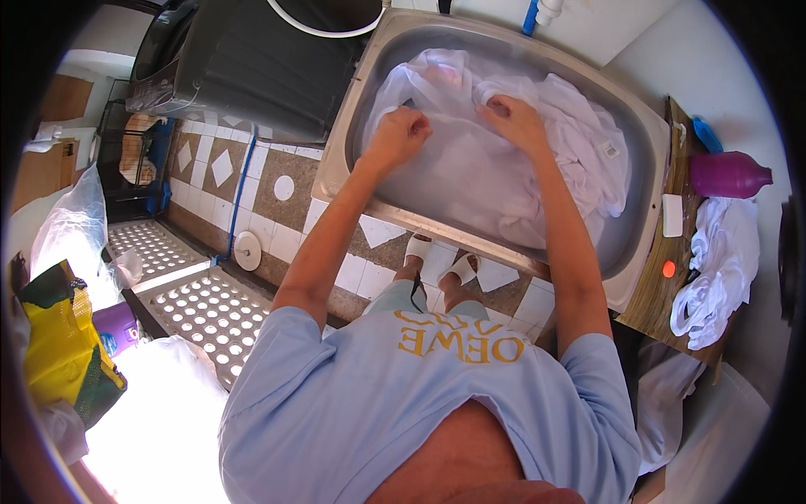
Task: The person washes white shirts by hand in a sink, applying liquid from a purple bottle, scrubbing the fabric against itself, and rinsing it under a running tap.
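A thin white cloth (445, 139) lies bunched in a wide metal sink basin (617, 294), partly in cloudy water. Over the left part of the basin, my left hand (398, 138) is closed on the cloth's edge with its fingers curled. My right hand (515, 124) pinches another part of the same cloth, farther right and slightly higher. Between the two hands the fabric looks sheer. To the right it gathers into thicker folds, where a small white label (609, 149) shows. The fingertips are partly hidden by the hands themselves.
A dark appliance (260, 63) stands left of the basin. On the wooden board (659, 290) at right are a purple bottle (729, 175), a white bar (672, 215), an orange cap (668, 269) and white garments (714, 269). A yellow-green bag (59, 336) sits at lower left.
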{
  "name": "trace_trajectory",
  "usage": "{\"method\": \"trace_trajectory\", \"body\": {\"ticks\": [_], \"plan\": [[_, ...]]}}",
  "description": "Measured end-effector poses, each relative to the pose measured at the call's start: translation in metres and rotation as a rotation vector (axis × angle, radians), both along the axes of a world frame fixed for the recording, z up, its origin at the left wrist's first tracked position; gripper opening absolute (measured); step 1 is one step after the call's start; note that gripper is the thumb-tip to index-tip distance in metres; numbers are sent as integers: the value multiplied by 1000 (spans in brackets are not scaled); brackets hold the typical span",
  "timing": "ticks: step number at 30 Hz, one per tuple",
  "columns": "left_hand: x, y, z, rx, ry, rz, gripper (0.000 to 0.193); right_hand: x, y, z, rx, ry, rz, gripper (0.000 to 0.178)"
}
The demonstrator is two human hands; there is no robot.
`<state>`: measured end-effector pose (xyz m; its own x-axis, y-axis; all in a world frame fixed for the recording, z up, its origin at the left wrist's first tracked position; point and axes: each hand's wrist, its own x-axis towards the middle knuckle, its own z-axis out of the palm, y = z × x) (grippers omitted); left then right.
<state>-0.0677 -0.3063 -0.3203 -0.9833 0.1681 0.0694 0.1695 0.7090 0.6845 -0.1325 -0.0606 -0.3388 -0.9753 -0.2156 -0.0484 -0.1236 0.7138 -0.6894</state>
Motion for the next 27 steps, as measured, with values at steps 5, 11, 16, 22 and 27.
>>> {"method": "trace_trajectory", "body": {"ticks": [5, 11, 16, 22, 27], "plan": [[-38, -6, -22, 28, 83, 129, 24, -20, 0, -19, -490, 59, -211, 29], [-52, 3, -26, 151, -176, 262, 34, -6, 36, 56, -1412, -360, -108, 29], [-81, 30, -36, 877, -347, 269, 25, 5, 16, 36, -1412, -547, -360, 46], [-89, 12, 40, 905, -431, 191, 19, 11, 41, 65, -1560, -402, -164, 56], [-91, 10, 58, 845, -390, -61, 25, 36, -6, 48, -1500, -420, -357, 73]]}}
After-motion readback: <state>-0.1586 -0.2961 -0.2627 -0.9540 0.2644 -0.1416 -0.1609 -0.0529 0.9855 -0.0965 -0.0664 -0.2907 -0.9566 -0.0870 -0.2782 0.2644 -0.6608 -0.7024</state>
